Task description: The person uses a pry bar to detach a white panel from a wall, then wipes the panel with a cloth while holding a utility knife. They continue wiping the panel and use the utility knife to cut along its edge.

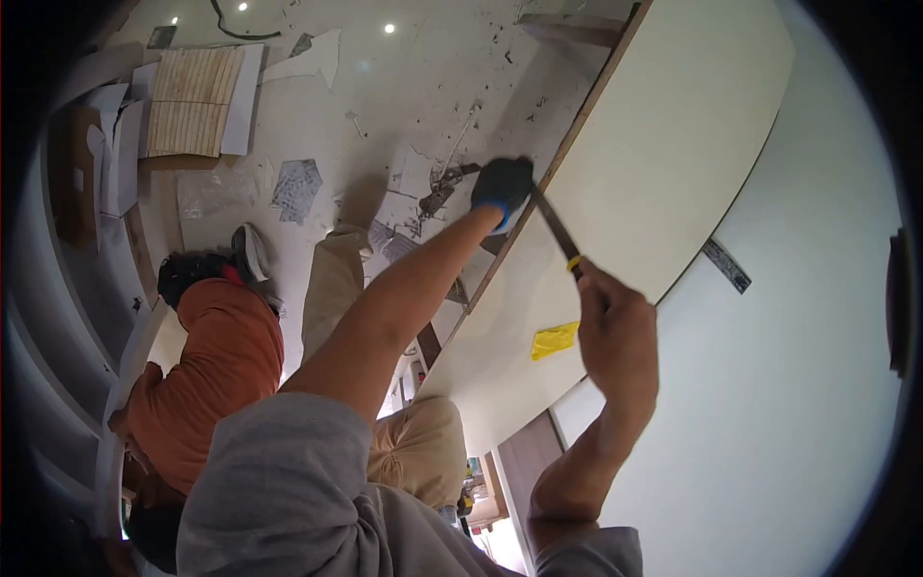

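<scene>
My right hand [620, 332] is closed around the handle of a long flat file [556, 223], with a yellow band where blade meets handle. The blade slants up and left across the edge of a large cream board [663, 154]. At its far end my left hand [503, 188], in a dark glove with a blue cuff, is closed at the tip; its fingertips are hidden and slightly blurred. A yellow piece [555, 340], like a folded cloth or sheet, lies on the board near my right wrist.
Another person in an orange shirt [231, 337] crouches at the left beside white curved panels [72, 279]. Scraps and dark debris [437, 192] litter the floor. A stack of wooden strips [195, 101] lies at upper left. A dark strip [726, 264] juts from beyond the board.
</scene>
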`<state>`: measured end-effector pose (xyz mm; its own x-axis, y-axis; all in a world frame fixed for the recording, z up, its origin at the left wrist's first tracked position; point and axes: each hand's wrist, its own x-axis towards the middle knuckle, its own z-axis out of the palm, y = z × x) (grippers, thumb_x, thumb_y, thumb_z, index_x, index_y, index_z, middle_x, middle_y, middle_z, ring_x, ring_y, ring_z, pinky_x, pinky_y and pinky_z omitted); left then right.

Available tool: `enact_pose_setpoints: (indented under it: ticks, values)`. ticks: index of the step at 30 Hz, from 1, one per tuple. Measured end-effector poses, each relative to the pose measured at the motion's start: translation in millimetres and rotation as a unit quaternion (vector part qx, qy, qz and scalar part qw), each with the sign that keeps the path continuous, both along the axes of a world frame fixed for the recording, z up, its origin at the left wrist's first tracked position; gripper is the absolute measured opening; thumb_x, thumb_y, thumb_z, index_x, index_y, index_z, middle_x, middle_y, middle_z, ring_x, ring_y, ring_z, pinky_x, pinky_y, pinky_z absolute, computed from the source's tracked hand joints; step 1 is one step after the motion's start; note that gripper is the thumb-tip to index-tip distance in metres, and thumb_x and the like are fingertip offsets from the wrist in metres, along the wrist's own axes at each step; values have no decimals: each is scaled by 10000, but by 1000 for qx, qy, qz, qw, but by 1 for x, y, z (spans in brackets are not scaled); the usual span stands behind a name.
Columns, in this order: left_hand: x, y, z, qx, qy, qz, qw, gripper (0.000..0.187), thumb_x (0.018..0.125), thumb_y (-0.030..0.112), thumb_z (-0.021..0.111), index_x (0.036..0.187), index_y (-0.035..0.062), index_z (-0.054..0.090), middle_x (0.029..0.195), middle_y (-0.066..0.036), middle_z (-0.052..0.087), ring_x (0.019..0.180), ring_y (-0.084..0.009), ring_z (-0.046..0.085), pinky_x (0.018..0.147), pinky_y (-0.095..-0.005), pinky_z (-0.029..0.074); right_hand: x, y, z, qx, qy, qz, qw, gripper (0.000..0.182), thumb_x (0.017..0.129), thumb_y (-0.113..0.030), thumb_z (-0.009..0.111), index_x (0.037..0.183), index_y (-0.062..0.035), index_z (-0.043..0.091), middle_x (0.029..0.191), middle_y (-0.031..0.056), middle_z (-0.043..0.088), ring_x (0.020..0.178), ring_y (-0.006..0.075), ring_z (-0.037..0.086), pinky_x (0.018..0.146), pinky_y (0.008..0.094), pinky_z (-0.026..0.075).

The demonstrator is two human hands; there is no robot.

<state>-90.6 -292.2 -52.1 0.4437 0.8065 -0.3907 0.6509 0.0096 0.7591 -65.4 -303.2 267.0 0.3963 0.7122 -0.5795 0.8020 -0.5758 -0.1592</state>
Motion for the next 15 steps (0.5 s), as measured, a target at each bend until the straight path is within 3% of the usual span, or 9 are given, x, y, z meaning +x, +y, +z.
enact_pose_setpoints:
  ticks: [1, 5, 10, 13, 15]
  values:
    - [-7, -11, 5, 21, 9, -13, 1000, 111, 778, 151, 583, 794, 41, 583, 712, -200, 634, 697, -361, 647, 631, -447, 503, -3, 2, 3, -50, -7, -33, 998, 244, 913, -127, 511, 1085, -29, 654, 625, 194, 591, 500, 276, 587, 514, 345, 446]
    - [4, 24, 15, 36, 12, -47, 998, 142, 787, 166, 584, 833, 31, 580, 720, -187, 643, 700, -352, 654, 645, -444, 510, -4, 19, 7, -54, -4, -59, 997, 251, 921, -131, 510, 1094, -17, 651, 581, 175, 572, 452, 223, 542, 489, 330, 426]
    - [2, -1, 3, 47, 3, -17, 999, 121, 787, 160, 561, 804, 42, 584, 706, -190, 635, 692, -353, 650, 615, -455, 504, -6, 16, 9, -79, -13, -55, 995, 251, 929, -129, 505, 1100, -12, 648, 538, 161, 533, 413, 186, 471, 458, 327, 390]
    - [18, 24, -6, 50, 6, -7, 999, 120, 784, 161, 566, 813, 45, 584, 702, -186, 634, 688, -353, 650, 622, -457, 504, -5, 26, 8, -67, -20, -66, 995, 250, 930, -129, 504, 1097, -13, 649, 538, 159, 529, 407, 175, 448, 454, 324, 380]
    - [18, 8, -16, 16, -4, 5, 1000, 135, 786, 174, 561, 811, 44, 588, 716, -193, 637, 695, -361, 649, 629, -458, 506, -7, 15, 6, -44, -10, -54, 998, 247, 926, -140, 509, 1090, -24, 653, 575, 179, 554, 431, 219, 498, 471, 332, 398]
